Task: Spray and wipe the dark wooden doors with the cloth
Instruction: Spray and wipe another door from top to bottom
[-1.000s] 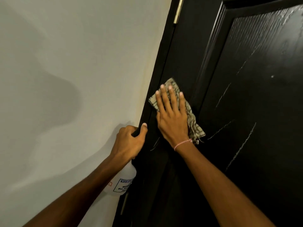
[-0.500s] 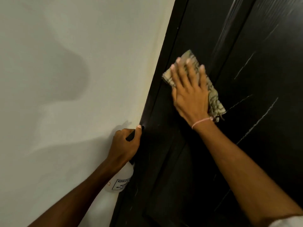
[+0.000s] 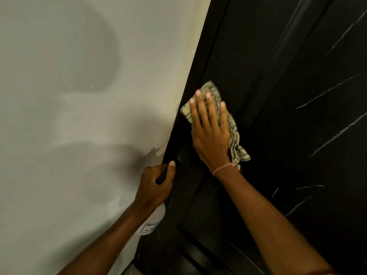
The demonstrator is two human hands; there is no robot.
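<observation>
Cloth (image 3: 237, 143), checked, spread on the dark door (image 3: 297, 135) near its left edge, pressed under my flat right hand (image 3: 210, 132), grip released; my left hand (image 3: 155, 187) grasps the spray bottle (image 3: 153, 221) beside the wall (image 3: 79, 116).

The door (image 3: 297, 135) is dark, near-black wood with a low satin sheen. Fine raised grain catches the light along its moulded panel edges, and thin pale streaks cross its face. The door frame (image 3: 198, 92) beside it has the same dark finish, smoother and duller. The cloth (image 3: 238, 149) is soft woven fabric, beige with dark checked lines, matt and crumpled into ridges. The spray bottle (image 3: 156, 217) is milky translucent plastic, smooth, with a white printed label (image 3: 152, 226). Its trigger (image 3: 161, 176) looks like matt black plastic. The wall (image 3: 79, 96) is smooth, matt, off-white paint. A thin pink thread band (image 3: 222, 167) circles the right wrist.
</observation>
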